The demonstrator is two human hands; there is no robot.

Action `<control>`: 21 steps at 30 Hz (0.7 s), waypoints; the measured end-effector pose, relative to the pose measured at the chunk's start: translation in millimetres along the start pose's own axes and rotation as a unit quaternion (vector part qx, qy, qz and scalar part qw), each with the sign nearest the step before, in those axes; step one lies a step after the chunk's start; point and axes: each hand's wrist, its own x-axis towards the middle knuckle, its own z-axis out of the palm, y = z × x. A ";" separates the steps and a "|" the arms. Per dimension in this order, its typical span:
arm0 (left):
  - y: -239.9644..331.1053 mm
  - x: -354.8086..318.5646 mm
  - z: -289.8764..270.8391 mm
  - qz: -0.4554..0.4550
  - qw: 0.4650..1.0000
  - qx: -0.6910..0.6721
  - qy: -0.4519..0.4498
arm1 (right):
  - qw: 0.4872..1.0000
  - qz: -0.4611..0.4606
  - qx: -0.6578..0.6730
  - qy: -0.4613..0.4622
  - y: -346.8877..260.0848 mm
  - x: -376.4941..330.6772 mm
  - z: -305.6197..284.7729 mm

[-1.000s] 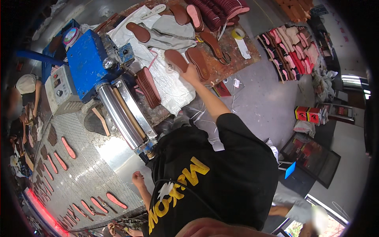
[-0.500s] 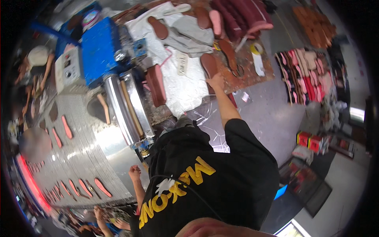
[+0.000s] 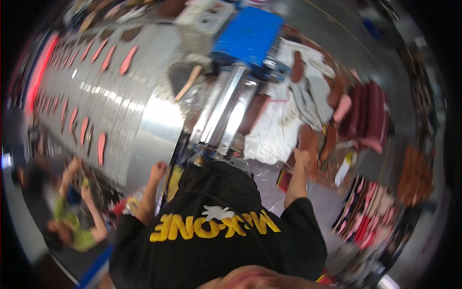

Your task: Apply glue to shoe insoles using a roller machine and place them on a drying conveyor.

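Observation:
My right hand reaches forward to the work table. Its fingers close on the near end of a brown shoe sole piece, at the right edge of a white sheet. My left hand hangs beside the metal conveyor, fingers curled in with nothing visible in them. Between the conveyor and the table stands a roller machine with a blue housing. Grey cloth and another brown sole piece lie on the sheet. Motion blurs the small details.
Rows of pink sole pieces lie on the conveyor. A co-worker in a green top sits at its near side. Dark red rolled material is at the table's far right. Stacked colored pieces lie beyond the table.
The view has swung left, so the table and machine appear farther right and more of the conveyor and the co-worker shows. My right hand stays at the brown sole piece; my left remains curled.

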 end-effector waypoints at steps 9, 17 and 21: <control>25.7 -0.9 -1.1 0.001 0.999 -0.035 0.030 | 0.927 -0.181 0.298 0.138 -17.4 -58.3 13.9; 87.5 10.5 -11.9 0.122 0.992 -0.038 -0.006 | 0.951 -0.134 0.237 0.146 -45.4 -101.6 13.8; 145.8 24.9 -15.1 0.120 0.981 -0.140 -0.053 | 0.872 -0.304 0.369 0.104 -51.3 -101.8 -49.3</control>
